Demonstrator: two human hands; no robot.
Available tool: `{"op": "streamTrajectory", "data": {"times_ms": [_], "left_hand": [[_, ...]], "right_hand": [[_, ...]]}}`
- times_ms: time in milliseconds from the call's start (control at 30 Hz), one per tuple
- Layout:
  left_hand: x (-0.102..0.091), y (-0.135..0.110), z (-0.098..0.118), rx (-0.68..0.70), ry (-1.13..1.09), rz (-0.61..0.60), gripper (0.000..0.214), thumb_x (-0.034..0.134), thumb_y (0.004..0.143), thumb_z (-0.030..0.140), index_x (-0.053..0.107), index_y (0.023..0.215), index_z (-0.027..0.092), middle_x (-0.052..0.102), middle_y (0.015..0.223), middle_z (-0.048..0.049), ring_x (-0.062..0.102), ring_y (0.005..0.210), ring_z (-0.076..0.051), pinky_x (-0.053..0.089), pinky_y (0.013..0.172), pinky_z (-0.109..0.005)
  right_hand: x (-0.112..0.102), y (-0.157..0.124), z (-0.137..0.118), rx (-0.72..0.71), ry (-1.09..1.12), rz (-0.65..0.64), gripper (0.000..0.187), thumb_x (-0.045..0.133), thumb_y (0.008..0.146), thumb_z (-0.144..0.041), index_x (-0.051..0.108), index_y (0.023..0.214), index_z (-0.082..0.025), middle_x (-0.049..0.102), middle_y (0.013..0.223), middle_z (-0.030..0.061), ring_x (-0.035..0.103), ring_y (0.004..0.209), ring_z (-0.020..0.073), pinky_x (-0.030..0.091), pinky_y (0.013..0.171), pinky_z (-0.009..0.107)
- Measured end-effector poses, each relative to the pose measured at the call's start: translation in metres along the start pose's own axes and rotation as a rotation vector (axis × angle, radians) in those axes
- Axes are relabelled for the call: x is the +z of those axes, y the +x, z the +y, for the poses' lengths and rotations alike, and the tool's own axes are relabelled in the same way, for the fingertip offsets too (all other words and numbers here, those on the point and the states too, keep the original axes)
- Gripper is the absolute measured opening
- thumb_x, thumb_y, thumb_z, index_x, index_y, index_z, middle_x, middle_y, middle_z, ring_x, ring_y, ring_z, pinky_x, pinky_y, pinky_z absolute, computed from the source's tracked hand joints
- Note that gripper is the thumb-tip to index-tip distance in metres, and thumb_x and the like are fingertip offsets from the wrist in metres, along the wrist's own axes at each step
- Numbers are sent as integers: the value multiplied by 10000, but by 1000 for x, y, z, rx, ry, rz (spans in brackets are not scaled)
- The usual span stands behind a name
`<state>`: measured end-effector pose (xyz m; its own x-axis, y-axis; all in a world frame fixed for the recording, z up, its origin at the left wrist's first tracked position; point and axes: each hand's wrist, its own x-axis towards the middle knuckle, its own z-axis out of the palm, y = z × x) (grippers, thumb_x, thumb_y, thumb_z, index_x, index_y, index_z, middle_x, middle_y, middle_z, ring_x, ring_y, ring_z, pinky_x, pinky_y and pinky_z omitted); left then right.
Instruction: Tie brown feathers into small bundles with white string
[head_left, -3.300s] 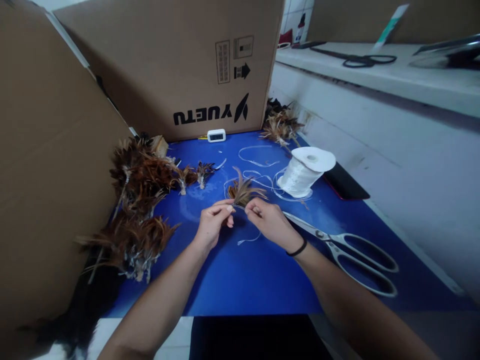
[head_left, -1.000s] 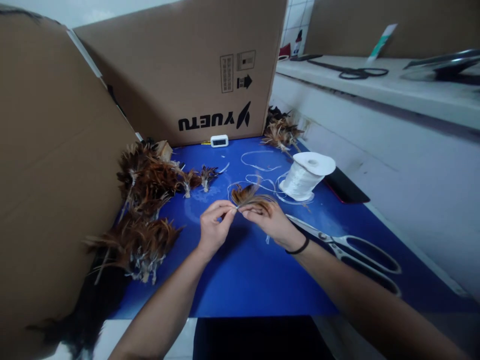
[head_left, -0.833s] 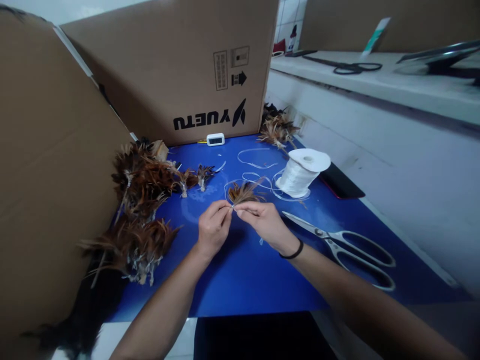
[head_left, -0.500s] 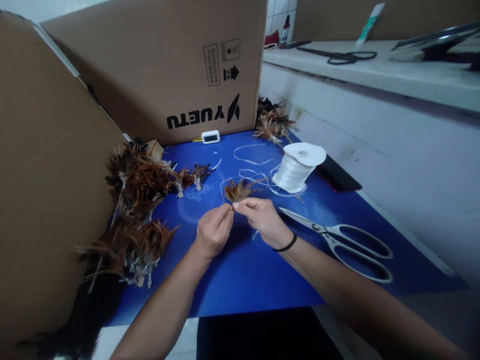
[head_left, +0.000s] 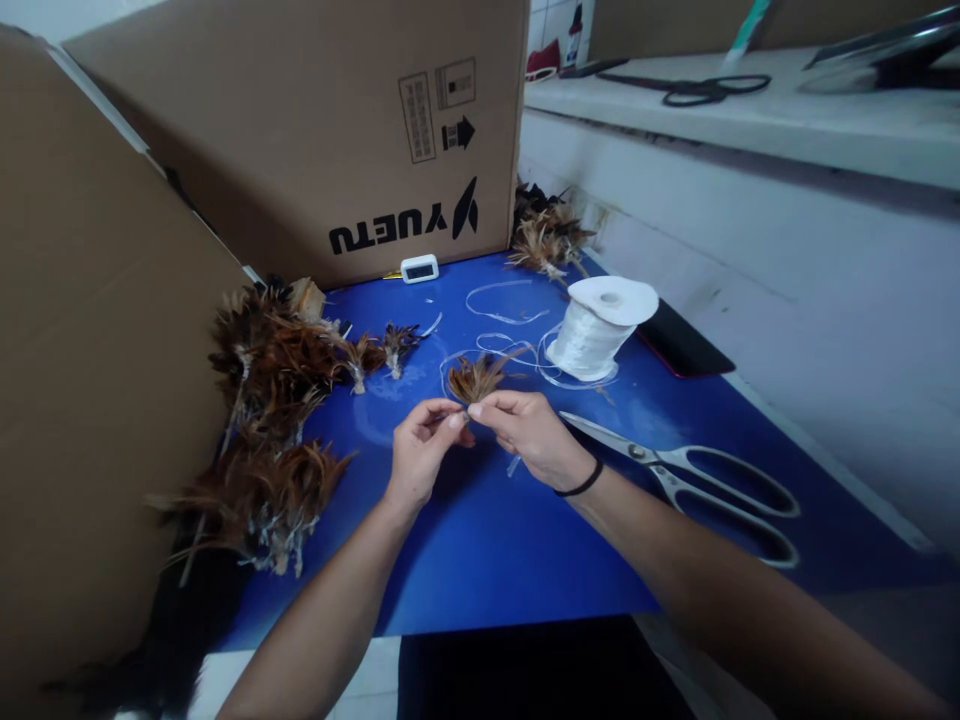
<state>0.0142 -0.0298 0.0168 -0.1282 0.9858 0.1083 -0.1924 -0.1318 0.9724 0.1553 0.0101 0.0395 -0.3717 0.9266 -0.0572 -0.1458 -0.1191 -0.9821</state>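
A small bunch of brown feathers (head_left: 475,380) fans out above the fingertips, over the middle of the blue table. My left hand (head_left: 427,445) pinches the base of the bunch between thumb and fingers. Pressed against the same base from the right is my right hand (head_left: 529,430), its thumb and forefinger closed on the bunch. The exact quill ends are covered by the fingers. Clear thread (head_left: 499,345) lies in loops behind the feathers and leads toward a white spool (head_left: 600,325). Large scissors (head_left: 682,470) rest partly open beside my right wrist.
Tied feather bunches (head_left: 277,380) are piled along the left, with more feathers (head_left: 547,240) at the back right. A cardboard box (head_left: 300,120) walls the back. A small white digital display (head_left: 419,268) and a dark phone-like slab (head_left: 682,340) lie on the blue table (head_left: 517,560).
The left hand's fingers have shifted, its thumb now extended on the bunch's base where the fist was more closed. The right hand stays pinched there. The view has tilted slightly.
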Motion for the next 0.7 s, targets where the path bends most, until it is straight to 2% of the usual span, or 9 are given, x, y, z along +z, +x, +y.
{"op": "streamTrajectory", "data": {"times_ms": [67,267,433,500,600,700], "left_hand": [[1,-1,1,-13,16,-4,207,685,726,282,621,878,156,643,659,-6,614,586,-116,514,612,-254],[0,0,5,-102,1,9,172,681,723,274,620,803,135,627,607,-4,599,532,-112,507,564,-249],[0,2,6,-273,-146,-7,170,658,733,285,594,753,129,600,615,2,569,518,-85,507,537,-223],[0,2,8,-305,-179,0,214,637,747,343,579,757,137,602,653,-4,567,522,-88,506,505,-223],[-1,1,10,-294,-76,-16,310,611,754,446,582,769,138,605,683,-20,568,526,-99,492,452,-219],[-2,1,10,-244,74,-42,296,663,719,419,605,743,129,598,645,-12,555,516,-90,483,449,-206]], "right_hand": [[-1,1,1,-17,-28,-23,215,648,711,-335,612,601,-153,462,457,-57,374,446,58,288,452,216],[-9,4,6,-125,-187,-101,218,627,745,-336,644,633,-150,610,594,-10,511,576,90,396,587,234],[-12,5,7,-121,-188,-120,241,626,751,-367,647,642,-153,616,599,-15,526,587,92,410,608,240],[-12,5,7,-100,-176,-111,234,631,744,-363,640,635,-155,605,594,-21,516,574,88,411,604,241],[-12,6,7,-84,-181,-102,218,635,736,-350,636,631,-159,612,600,-16,522,581,96,422,618,254],[-12,5,8,-96,-209,-117,204,632,740,-344,652,655,-159,636,639,-3,537,613,105,425,641,260]]}}
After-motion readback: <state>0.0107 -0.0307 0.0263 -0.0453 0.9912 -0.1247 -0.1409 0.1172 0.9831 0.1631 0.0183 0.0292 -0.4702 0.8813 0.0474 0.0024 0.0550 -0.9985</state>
